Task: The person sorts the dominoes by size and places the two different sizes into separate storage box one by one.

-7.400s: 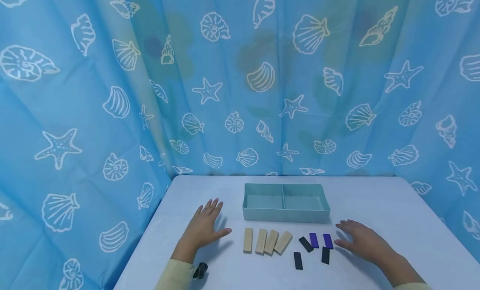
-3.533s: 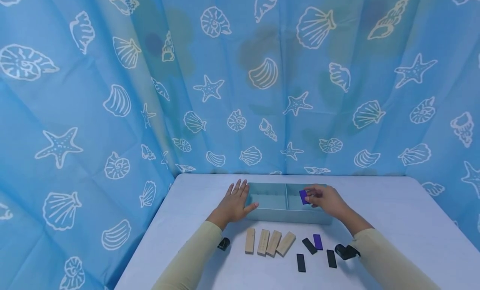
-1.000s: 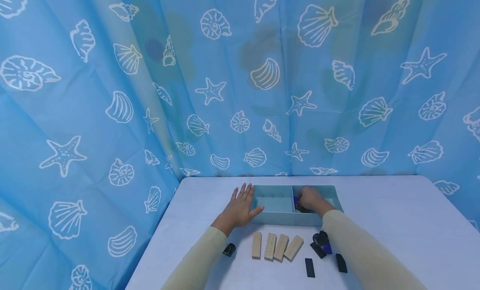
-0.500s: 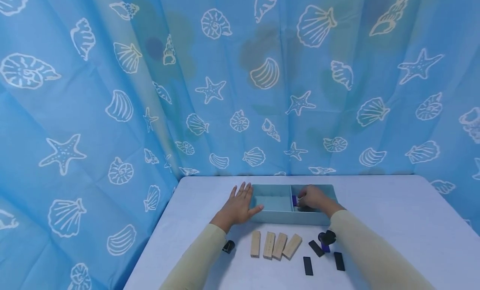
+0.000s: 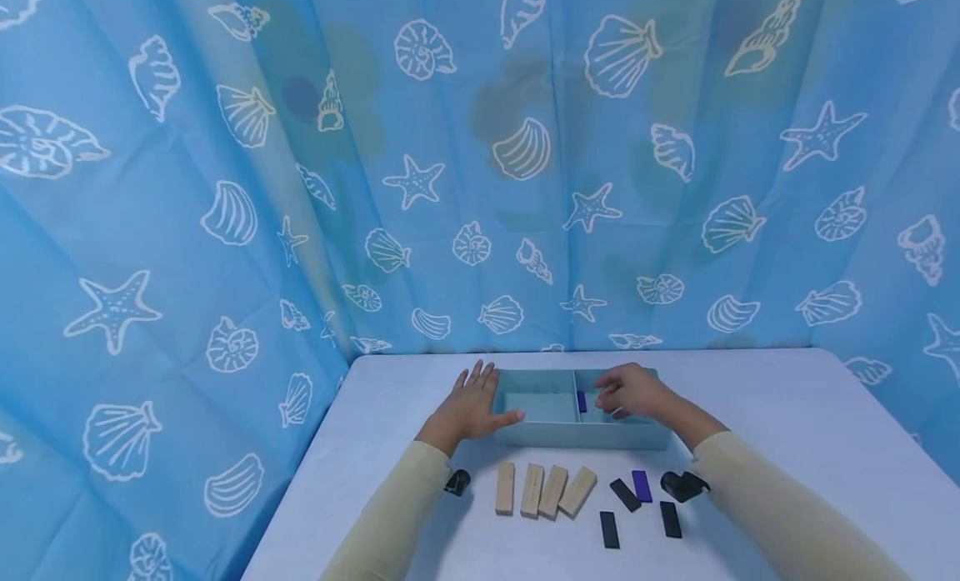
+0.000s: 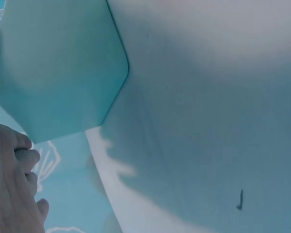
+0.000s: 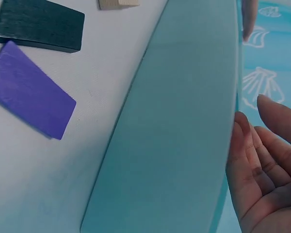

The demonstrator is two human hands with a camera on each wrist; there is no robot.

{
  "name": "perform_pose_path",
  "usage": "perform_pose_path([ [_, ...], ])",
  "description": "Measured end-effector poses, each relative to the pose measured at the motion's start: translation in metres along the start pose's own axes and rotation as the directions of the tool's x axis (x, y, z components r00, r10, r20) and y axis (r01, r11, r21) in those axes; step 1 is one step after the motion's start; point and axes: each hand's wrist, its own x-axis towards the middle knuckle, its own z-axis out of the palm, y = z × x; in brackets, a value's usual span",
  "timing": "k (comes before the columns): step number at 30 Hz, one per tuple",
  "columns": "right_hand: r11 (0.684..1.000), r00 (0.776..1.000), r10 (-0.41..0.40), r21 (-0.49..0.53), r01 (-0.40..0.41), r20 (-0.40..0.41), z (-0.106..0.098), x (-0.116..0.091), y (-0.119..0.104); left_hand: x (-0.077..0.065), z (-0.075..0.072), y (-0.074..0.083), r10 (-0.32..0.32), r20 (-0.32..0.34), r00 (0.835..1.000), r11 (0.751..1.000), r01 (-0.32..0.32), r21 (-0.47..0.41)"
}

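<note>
A pale teal tray (image 5: 536,435) with two compartments stands toward the back of the table. My left hand (image 5: 467,414), fingers spread, rests at its left end; the left wrist view shows those fingers (image 6: 26,158) along the tray's edge. Over the right compartment hovers my right hand (image 5: 633,393), its fingers loosely bent and nothing between them. One purple block (image 5: 582,402) sits inside that compartment against the divider. In the right wrist view the right hand (image 7: 269,179) is just beyond the tray's wall, beside another purple block (image 7: 31,92) on the table.
In front of the tray several wooden blocks (image 5: 531,491) lie in a row. To their right are three black blocks (image 5: 610,530) and the purple block (image 5: 642,486). A shell-patterned blue curtain (image 5: 480,189) encloses the white table (image 5: 360,448) behind and at the sides.
My right hand took a purple block from the table, placed it in the right compartment and has let go, drawing back slightly. My left hand moved to the tray's left end and stays there.
</note>
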Motion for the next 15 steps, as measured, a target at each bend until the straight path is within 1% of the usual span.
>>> perform_pose_path([
  [4,1.0,1.0,-0.013,-0.01,0.013,-0.022,-0.003,-0.01,0.0,0.003,0.0,0.002,0.006,0.005,1.0,1.0,-0.006,0.003],
  [8,1.0,1.0,-0.015,-0.015,0.015,-0.026,-0.005,-0.021,0.0,0.004,0.001,0.004,-0.014,0.009,1.0,1.0,0.014,-0.011],
  [11,1.0,0.999,-0.018,-0.021,0.018,-0.032,-0.006,-0.028,0.005,0.004,0.004,0.004,-0.027,-0.004,1.0,0.999,0.027,-0.025],
  [15,1.0,0.998,-0.012,-0.019,0.011,-0.066,-0.006,-0.038,0.011,0.003,0.007,0.004,-0.03,-0.025,0.999,0.999,0.03,-0.029],
])
